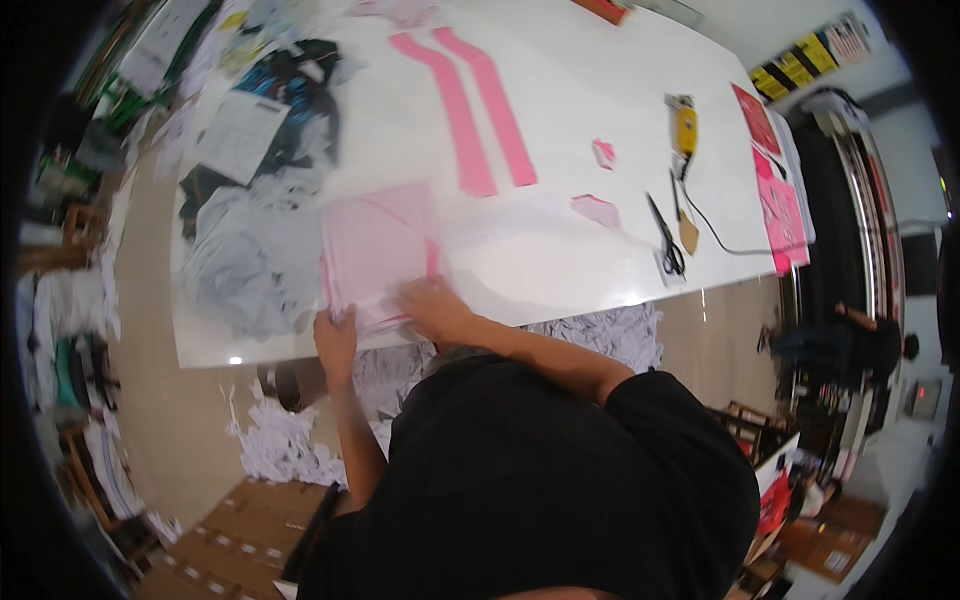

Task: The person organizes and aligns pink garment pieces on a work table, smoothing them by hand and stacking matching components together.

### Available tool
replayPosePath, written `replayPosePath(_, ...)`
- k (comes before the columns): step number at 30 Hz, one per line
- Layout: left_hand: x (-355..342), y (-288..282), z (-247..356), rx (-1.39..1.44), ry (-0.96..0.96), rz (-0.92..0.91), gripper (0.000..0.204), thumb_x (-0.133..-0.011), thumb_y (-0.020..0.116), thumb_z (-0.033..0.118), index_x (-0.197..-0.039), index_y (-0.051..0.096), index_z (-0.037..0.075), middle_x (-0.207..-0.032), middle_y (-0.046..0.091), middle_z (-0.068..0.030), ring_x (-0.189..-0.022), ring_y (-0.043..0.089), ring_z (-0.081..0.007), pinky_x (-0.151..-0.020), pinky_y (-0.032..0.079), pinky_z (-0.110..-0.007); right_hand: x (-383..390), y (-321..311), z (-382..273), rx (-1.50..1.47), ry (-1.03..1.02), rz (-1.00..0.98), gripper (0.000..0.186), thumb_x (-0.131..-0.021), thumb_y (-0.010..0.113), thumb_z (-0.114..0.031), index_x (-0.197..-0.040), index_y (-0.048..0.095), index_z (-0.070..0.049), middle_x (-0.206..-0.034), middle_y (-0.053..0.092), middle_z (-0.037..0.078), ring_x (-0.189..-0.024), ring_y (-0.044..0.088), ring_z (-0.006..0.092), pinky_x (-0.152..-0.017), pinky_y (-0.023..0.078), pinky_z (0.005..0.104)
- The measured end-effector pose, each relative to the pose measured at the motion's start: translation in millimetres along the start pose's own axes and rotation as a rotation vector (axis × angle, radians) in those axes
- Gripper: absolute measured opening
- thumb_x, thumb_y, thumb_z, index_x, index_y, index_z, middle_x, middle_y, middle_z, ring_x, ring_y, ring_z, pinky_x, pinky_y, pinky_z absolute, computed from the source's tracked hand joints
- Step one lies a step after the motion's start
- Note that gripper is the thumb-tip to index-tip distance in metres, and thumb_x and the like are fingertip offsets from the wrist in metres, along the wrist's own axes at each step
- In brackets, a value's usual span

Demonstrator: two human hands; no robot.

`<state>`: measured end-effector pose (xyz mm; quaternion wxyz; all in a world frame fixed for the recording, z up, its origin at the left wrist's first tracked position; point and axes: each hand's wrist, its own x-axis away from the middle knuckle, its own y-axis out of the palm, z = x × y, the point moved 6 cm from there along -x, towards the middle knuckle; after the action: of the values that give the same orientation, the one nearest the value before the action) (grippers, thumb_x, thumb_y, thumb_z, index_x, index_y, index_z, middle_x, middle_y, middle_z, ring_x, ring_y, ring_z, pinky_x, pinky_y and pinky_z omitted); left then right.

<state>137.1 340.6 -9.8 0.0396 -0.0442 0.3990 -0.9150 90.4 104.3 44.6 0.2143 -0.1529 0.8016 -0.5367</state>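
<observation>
A folded stack of pale pink fabric (378,235) with brighter pink edges lies near the front edge of the white table (560,70). My left hand (336,333) pinches its near left corner, thumb on top. Across the near right part of the stack rests my right hand (436,312), palm down with fingers stretched out on the cloth. Crumpled light grey fabric (250,262) touches the stack's left side. Beyond the stack, two long pink fabric strips (458,115) lie side by side.
Black scissors (668,240) and a yellow corded power tool (686,128) lie to the right. Pink scraps (597,210) are scattered mid-table. Dark patterned fabric (300,90) and a paper sheet (243,135) sit far left. Another person (850,340) stands at right. Cloth scraps (285,435) cover floor.
</observation>
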Motion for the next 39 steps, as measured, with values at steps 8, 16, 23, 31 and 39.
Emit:
replayPosePath(8, 11.1, 13.5, 25.5, -0.013, -0.034, -0.084, 0.053, -0.094, 0.074, 0.042, -0.102, 0.062, -0.009, -0.090, 0.064, -0.0243, -0.082, 0.061, -0.0394, -0.077, 0.049, -0.048, 20.3, -5.2, 16.8, 0.004, 0.064, 0.045, 0.046, -0.078, 0.078, -0.022, -0.120, 0.061, -0.010, -0.132, 0.058, 0.008, -0.126, 0.053, 0.0266, -0.102, 0.039, 0.0527)
replayPosePath(16, 17.2, 2.1, 34.6, -0.003, -0.089, -0.100, 0.050, -0.095, 0.074, 0.041, -0.103, 0.063, -0.008, -0.088, 0.065, -0.0221, -0.081, 0.061, -0.0361, -0.077, 0.049, -0.047, 63.5, -34.3, 93.1, -0.204, 0.379, -0.017, 0.049, -0.088, 0.075, -0.027, -0.131, 0.059, -0.010, -0.137, 0.058, 0.011, -0.133, 0.051, 0.0315, -0.106, 0.037, 0.0570)
replayPosePath(23, 39.3, -5.9, 41.5, 0.055, -0.094, -0.016, 0.052, -0.097, 0.073, 0.039, -0.110, 0.063, -0.010, -0.098, 0.069, -0.0230, -0.090, 0.066, -0.0325, -0.086, 0.052, -0.043, 201.3, -92.4, 282.3, 0.037, 0.902, 0.510, 0.032, -0.088, 0.073, -0.018, -0.118, 0.065, -0.009, -0.119, 0.068, 0.014, -0.113, 0.063, 0.0365, -0.093, 0.050, 0.0538)
replayPosePath(31, 55.2, 2.2, 57.2, -0.143, -0.164, 0.135, 0.050, -0.096, 0.072, 0.036, -0.121, 0.061, -0.006, -0.122, 0.061, -0.0261, -0.113, 0.059, -0.0417, -0.100, 0.047, -0.050, 255.6, -143.7, 378.8, 0.077, 1.078, 0.514, 0.023, -0.092, 0.069, -0.021, -0.111, 0.070, -0.007, -0.111, 0.071, 0.016, -0.102, 0.070, 0.0336, -0.085, 0.055, 0.0509)
replayPosePath(39, 76.2, 17.0, 103.6, -0.307, -0.017, 0.406, 0.050, -0.091, 0.077, 0.030, -0.122, 0.061, -0.005, -0.127, 0.058, -0.0256, -0.124, 0.052, -0.0435, -0.105, 0.044, -0.052, 226.1, -161.5, 464.6, -0.050, 0.973, 0.460, 0.024, -0.092, 0.068, -0.024, -0.110, 0.070, -0.009, -0.105, 0.074, 0.010, -0.102, 0.071, 0.0308, -0.085, 0.052, 0.0518)
